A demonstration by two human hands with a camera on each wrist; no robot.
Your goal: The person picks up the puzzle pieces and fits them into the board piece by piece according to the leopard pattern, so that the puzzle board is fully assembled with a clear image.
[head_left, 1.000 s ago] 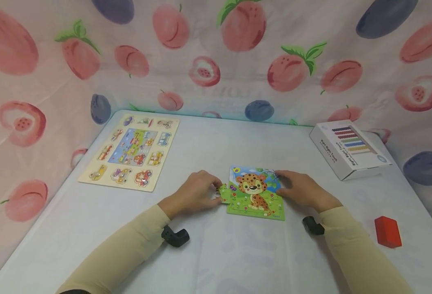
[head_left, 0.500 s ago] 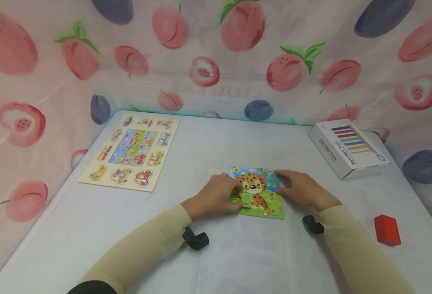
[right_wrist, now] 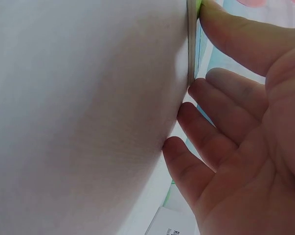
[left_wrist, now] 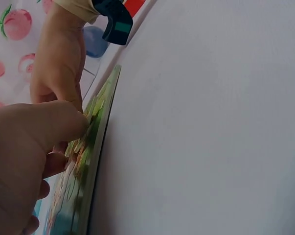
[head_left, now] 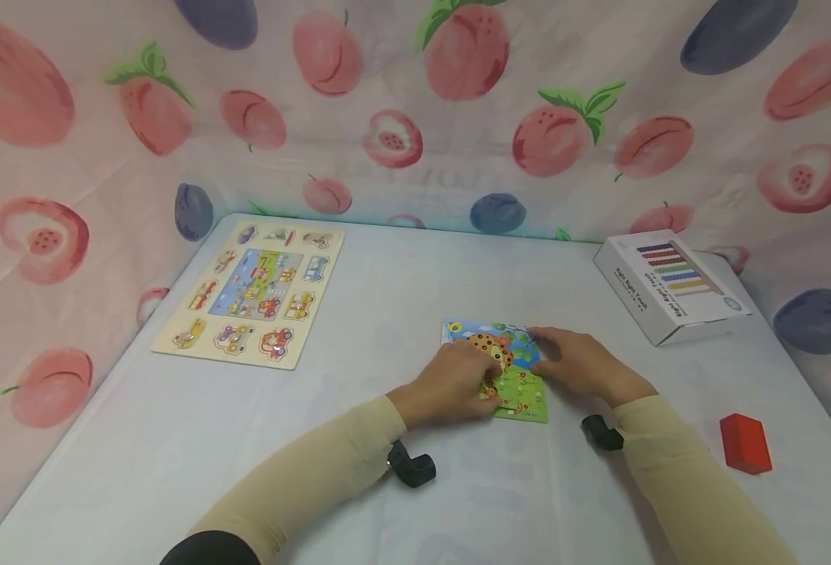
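Note:
A square leopard jigsaw puzzle [head_left: 524, 384], showing a cartoon leopard on green grass under blue sky, lies on the white table. My left hand [head_left: 450, 384] reaches over its left half, hiding much of the leopard. Thumb and curled fingers [left_wrist: 54, 164] of that hand pinch a green puzzle piece [left_wrist: 92, 106], mostly covered, low over the picture. At the puzzle's right edge is my right hand [head_left: 584, 365]. Its thumb [right_wrist: 235, 39] touches the edge near the green part, and its loosely extended fingers rest by the upper right corner and on the table.
A wooden vehicle peg puzzle [head_left: 227, 345] lies at the back left. The white box [head_left: 658, 290] with coloured rows printed on it stands at the back right. A red block [head_left: 745, 443] sits at the right. Behind the table hangs a peach-patterned cloth [head_left: 415, 94].
From beside the puzzle's left edge, my left hand has moved right with the green puzzle piece and now lies over the leopard. My right hand has stayed at the right edge.

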